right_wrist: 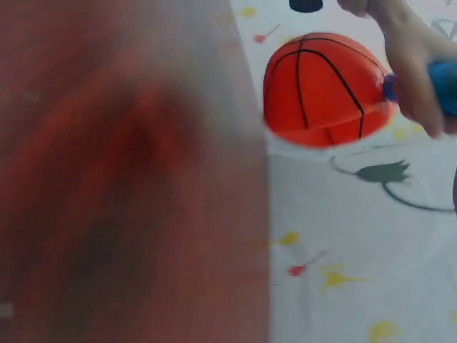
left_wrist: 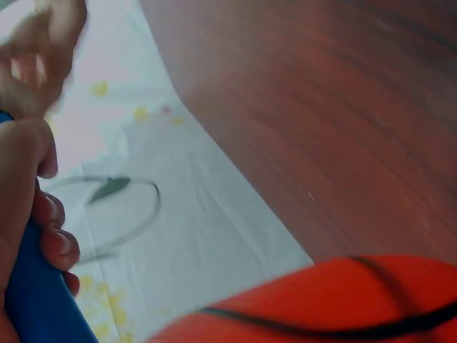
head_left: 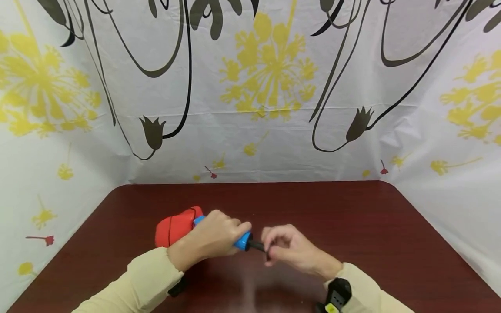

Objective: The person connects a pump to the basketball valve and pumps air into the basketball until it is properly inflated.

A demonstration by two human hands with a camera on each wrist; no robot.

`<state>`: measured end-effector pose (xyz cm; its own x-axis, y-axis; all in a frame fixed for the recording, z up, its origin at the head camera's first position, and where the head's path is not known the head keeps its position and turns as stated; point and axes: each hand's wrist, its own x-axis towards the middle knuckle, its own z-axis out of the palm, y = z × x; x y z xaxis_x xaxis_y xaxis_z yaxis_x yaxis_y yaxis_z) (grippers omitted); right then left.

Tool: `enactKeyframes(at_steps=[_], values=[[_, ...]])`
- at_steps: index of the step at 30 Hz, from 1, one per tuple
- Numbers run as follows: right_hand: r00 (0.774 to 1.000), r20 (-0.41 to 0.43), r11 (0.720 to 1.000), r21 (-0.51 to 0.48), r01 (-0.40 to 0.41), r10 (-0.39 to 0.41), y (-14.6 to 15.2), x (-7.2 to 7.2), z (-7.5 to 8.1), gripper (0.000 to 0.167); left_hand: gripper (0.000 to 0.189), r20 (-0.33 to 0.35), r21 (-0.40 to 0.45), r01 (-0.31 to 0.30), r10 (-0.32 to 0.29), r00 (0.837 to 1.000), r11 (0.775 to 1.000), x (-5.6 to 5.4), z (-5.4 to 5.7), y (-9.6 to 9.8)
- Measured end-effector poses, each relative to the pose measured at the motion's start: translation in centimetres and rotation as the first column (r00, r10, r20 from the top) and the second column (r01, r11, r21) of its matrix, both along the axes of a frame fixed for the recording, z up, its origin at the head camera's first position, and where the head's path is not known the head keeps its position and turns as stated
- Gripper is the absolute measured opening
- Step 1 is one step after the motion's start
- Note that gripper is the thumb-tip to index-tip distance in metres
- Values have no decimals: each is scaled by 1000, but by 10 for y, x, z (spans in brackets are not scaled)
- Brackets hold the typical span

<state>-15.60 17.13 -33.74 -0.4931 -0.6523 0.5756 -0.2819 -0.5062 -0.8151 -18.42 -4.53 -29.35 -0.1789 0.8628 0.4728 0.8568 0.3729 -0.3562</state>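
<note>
A blue hand pump (head_left: 243, 241) lies across my left hand (head_left: 214, 234), whose fingers wrap its barrel. Its far end meets a red ball (head_left: 174, 228) with black seam lines, like a small basketball, which looks partly slack and dented. From the near end of the barrel sticks a black rod (head_left: 256, 245). My right hand (head_left: 289, 250) pinches the black handle at that rod's end between thumb and curled fingers. In the right wrist view the ball (right_wrist: 321, 86) hangs off the pump's tip; in the left wrist view only its top edge shows, beside the blue barrel (left_wrist: 43, 300).
Beneath the hands is a dark red-brown table (head_left: 332, 213) with rounded far corners. A white cloth (head_left: 258, 148) with yellow and grey flower prints hangs behind it and along both sides. A black device (head_left: 338, 295) is strapped on the right wrist.
</note>
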Motion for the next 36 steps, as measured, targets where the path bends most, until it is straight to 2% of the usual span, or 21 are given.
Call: enactKeyframes(at_steps=[3,5,7,9,12,15,17,20,23,24,25,28,30,33,35,36], values=[[993,21,991,60,116,-118,-6,-3,8,10,28,48,17,-22,21,999,1000,-1,2,4],[989,39,985,107,138,-142,-4,-2,12,11,31,76,12,-37,36,996,999,-4,0,1],[993,64,987,131,89,-98,4,2,14,13,31,95,-1,-37,37,995,999,-5,-2,-6],[995,102,995,102,-1,-9,15,7,14,15,32,92,-7,-38,39,995,999,-6,-5,-14],[977,172,991,21,-134,128,32,12,12,19,34,82,6,-36,35,996,999,-9,-5,-26],[967,194,987,-17,-162,163,35,12,9,20,35,47,4,-37,37,998,999,-9,-4,-26],[976,175,991,-31,-130,134,25,8,8,18,34,37,7,-39,38,999,999,-6,-2,-19],[992,130,1000,-20,-5,7,3,-1,7,15,33,32,27,-62,61,998,998,-2,1,-6],[987,109,992,47,117,-121,-11,-6,8,11,35,26,48,-65,64,998,997,-2,1,-1],[983,113,987,84,139,-148,-12,-6,8,11,35,23,44,-60,59,998,997,-2,1,-2],[982,126,986,105,128,-141,-12,-5,8,11,36,21,37,-50,49,999,998,-3,0,-2],[981,190,995,90,30,-47,-3,2,10,14,35,6,28,-10,9,1000,1000,-5,-2,-5],[963,260,997,13,-71,65,7,7,13,17,35,3,43,0,0,1000,999,-7,-2,-9],[927,315,977,-125,-174,205,22,12,16,21,38,5,79,-16,15,1000,997,-9,0,-17],[913,321,963,-177,-204,252,29,15,14,22,39,8,91,-20,20,1000,996,-8,-2,-20],[913,312,959,-188,-211,263,30,15,11,23,40,7,89,-15,14,1000,996,-7,-4,-20]])
